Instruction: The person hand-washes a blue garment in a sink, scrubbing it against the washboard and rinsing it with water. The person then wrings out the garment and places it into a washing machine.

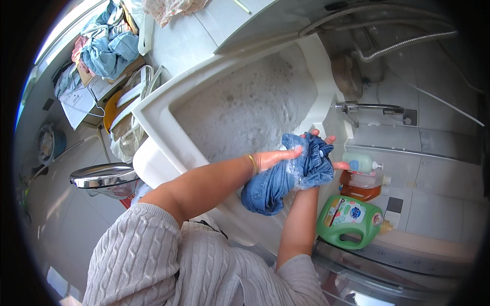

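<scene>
A wet blue denim garment (264, 193), bunched up and streaked with white suds, hangs over the near right corner of a white laundry sink (182, 151). My left hand (273, 157), with a yellow band at its wrist, grips the cloth from the left; its thumb lies on top and its other fingers are hidden. My right hand (340, 165) supports the garment from below, palm hidden, with fingertips and thumb showing past the gathered end. Cloudy grey, foamy water (245, 99) lies in the basin beyond my hands.
Right of the sink stand a green detergent jug (346, 222), an orange-liquid bottle (360, 187) and a pale pump bottle (358, 162). A chrome faucet (369, 108) projects from the sink's right side. At left are piled clothes (111, 49) and a chrome-lidded bin (103, 175).
</scene>
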`<control>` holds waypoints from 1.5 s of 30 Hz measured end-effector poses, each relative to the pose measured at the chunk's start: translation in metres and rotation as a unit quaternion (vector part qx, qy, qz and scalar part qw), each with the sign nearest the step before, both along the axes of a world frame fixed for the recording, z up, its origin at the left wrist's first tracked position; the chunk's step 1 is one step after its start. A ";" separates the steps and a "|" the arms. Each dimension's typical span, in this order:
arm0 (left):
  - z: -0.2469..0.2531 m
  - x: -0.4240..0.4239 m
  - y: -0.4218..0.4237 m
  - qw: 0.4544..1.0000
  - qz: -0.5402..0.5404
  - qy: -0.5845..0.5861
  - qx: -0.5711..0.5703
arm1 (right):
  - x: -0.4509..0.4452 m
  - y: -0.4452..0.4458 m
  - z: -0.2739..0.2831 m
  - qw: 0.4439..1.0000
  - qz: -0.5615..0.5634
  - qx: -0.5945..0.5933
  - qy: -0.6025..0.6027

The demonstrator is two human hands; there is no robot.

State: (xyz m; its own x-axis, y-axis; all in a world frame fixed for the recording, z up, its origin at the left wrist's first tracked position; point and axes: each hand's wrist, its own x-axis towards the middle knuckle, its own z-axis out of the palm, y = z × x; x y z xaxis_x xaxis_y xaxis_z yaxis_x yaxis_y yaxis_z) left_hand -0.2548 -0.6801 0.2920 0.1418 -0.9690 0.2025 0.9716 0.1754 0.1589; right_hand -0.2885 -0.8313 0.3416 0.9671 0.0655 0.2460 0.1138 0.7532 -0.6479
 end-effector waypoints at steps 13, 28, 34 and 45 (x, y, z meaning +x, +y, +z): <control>0.019 0.001 0.007 0.973 0.021 -0.214 0.080 | 0.012 0.013 0.061 0.681 -0.117 -0.702 0.172; 0.022 0.023 0.004 0.983 0.108 0.111 0.102 | -0.084 0.007 0.034 0.646 -0.384 -0.658 -0.047; 0.015 0.025 0.000 0.959 0.098 0.247 0.101 | -0.097 0.049 -0.009 0.433 -0.420 -0.733 -0.314; 0.061 0.006 0.005 0.968 0.193 0.091 0.135 | -0.058 0.085 0.011 0.787 -0.573 -0.222 -0.053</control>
